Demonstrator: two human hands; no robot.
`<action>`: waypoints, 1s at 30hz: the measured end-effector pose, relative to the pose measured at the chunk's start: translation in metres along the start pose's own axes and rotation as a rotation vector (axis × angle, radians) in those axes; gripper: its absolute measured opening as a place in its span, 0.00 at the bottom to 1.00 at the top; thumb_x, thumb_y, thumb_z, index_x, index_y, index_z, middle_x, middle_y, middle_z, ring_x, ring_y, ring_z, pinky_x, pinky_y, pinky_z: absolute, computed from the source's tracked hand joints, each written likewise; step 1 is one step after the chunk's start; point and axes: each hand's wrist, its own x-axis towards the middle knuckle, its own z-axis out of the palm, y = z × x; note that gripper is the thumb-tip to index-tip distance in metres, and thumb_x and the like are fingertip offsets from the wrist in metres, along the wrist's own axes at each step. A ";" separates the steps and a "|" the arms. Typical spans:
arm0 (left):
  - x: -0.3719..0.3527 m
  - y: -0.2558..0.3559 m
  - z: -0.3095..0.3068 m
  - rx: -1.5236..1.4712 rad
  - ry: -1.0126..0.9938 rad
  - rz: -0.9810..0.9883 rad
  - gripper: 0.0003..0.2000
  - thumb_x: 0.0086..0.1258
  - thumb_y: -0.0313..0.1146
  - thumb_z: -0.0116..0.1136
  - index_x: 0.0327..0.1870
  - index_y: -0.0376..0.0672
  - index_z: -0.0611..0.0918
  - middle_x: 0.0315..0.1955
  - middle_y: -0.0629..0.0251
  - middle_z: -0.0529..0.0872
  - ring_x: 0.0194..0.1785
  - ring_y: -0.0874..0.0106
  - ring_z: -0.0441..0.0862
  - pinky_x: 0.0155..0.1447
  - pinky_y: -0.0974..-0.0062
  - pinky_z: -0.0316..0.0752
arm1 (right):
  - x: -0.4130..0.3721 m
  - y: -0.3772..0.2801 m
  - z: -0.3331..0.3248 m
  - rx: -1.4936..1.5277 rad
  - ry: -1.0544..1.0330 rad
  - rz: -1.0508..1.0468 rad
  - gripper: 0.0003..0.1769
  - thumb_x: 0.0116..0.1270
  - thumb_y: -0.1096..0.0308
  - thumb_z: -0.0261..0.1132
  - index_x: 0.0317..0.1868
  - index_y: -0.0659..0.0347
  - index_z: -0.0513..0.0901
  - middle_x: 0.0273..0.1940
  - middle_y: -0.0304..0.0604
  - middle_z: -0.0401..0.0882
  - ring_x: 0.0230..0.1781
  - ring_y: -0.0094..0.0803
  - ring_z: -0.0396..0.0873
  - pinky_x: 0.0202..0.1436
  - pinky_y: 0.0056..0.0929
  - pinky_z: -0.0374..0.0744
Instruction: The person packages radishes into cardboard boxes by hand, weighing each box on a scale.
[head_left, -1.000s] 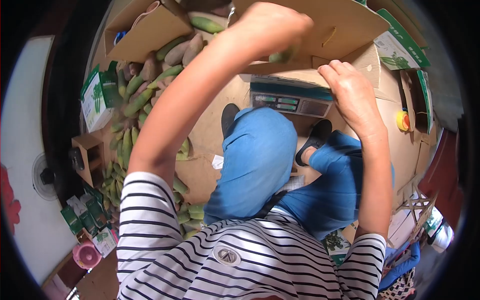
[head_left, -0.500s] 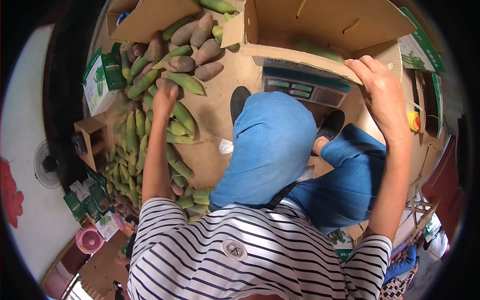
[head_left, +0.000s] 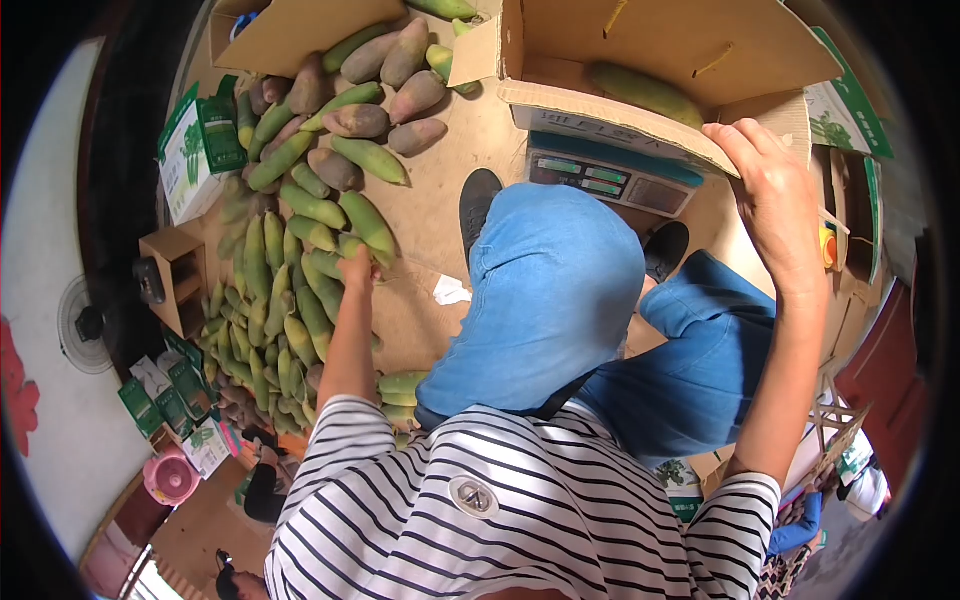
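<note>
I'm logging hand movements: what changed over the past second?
The left hand let go of a green radish, now lying in the carton, and moved left, toward the body, to the radish pile; any grip there is unclear. The right hand stayed on the carton's near edge.

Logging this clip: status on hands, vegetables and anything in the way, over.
Left hand at heaped long green vegetables, grip unclear. Right hand holding edge of open brown cardboard box. One long green vegetable inside; nothing visibly blocking.
</note>
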 end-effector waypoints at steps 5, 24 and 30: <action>-0.088 0.005 0.014 -0.400 -0.175 0.094 0.16 0.72 0.40 0.51 0.49 0.37 0.69 0.28 0.59 0.77 0.22 0.70 0.76 0.23 0.73 0.70 | -0.001 0.002 0.003 -0.015 0.033 -0.026 0.21 0.49 0.80 0.61 0.47 0.60 0.81 0.36 0.45 0.77 0.41 0.43 0.79 0.43 0.39 0.77; -0.318 0.316 0.094 -0.044 -0.908 1.192 0.22 0.69 0.32 0.65 0.61 0.37 0.75 0.36 0.66 0.81 0.36 0.73 0.80 0.40 0.76 0.75 | -0.002 0.003 0.006 -0.027 0.048 -0.045 0.17 0.53 0.78 0.60 0.44 0.57 0.81 0.37 0.44 0.78 0.43 0.42 0.79 0.44 0.38 0.78; -0.093 0.157 0.083 -0.018 -0.276 0.896 0.14 0.73 0.35 0.58 0.50 0.33 0.78 0.31 0.67 0.82 0.32 0.81 0.76 0.32 0.80 0.71 | 0.000 0.004 0.006 -0.026 0.066 -0.026 0.20 0.52 0.79 0.61 0.47 0.56 0.82 0.37 0.43 0.78 0.42 0.41 0.80 0.43 0.38 0.79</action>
